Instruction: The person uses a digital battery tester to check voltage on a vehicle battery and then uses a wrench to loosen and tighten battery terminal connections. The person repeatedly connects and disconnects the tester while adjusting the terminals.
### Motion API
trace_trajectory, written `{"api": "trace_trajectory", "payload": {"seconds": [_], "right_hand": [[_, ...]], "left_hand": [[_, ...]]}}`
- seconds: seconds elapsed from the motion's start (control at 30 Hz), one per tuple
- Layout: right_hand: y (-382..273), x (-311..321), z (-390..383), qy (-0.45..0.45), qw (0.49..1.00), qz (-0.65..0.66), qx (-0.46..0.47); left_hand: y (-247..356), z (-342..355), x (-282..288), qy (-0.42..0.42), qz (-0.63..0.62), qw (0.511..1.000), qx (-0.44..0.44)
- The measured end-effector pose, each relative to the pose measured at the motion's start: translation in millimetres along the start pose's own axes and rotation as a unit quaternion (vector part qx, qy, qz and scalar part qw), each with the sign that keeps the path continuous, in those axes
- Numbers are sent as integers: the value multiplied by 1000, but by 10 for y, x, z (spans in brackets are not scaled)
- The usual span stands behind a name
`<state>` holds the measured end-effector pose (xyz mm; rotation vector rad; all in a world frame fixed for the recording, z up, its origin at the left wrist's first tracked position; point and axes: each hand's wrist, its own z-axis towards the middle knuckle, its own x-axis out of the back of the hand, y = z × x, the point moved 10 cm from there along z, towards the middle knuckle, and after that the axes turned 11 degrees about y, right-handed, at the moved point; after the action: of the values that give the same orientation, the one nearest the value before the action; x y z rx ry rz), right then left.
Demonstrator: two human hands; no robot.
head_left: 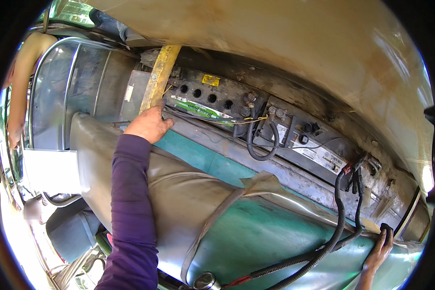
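My left hand [150,123], in a purple sleeve, is closed at the near end of a worn yellow bar [160,75]. Its index finger lies along the bar's edge and the thumb stands out to the right. That bar crosses a dusty battery [203,92] whose several round filler holes are uncovered. To its right, a second battery [309,140] sits in the same recess. A short black cable [261,157] loops between their terminals. My right hand does not show. At the lower right, a bare-armed hand [379,251], apparently another person's, grips the panel edge beside something dark.
Thick black cables [340,208] run from the right battery's terminal across a green panel [256,232]. A peeled brown cover [193,188] drapes over it. Above the batteries hangs a large tan panel [295,38]. Another person's arm [21,92] shows at the far left.
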<state>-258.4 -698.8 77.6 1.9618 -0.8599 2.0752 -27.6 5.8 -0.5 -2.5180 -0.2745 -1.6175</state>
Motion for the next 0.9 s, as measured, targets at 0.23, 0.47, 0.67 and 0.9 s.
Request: {"api": "trace_trajectory", "payload": {"seconds": [0.23,0.47,0.67,0.9], "right_hand": [[-1,45,-7,24,999,-28,20],[-27,17,10,2,1000,5,12],[-28,-5,14,4,1000,17,6],[-12,12,19,20,1000,-19,9]], "left_hand": [[-19,7,-24,-10,4,1000,11],[-14,-9,-16,-18,6,1000,17],[-39,69,-58,-14,-9,1000,-8],[-226,276,-167,28,-33,998,-49]]}}
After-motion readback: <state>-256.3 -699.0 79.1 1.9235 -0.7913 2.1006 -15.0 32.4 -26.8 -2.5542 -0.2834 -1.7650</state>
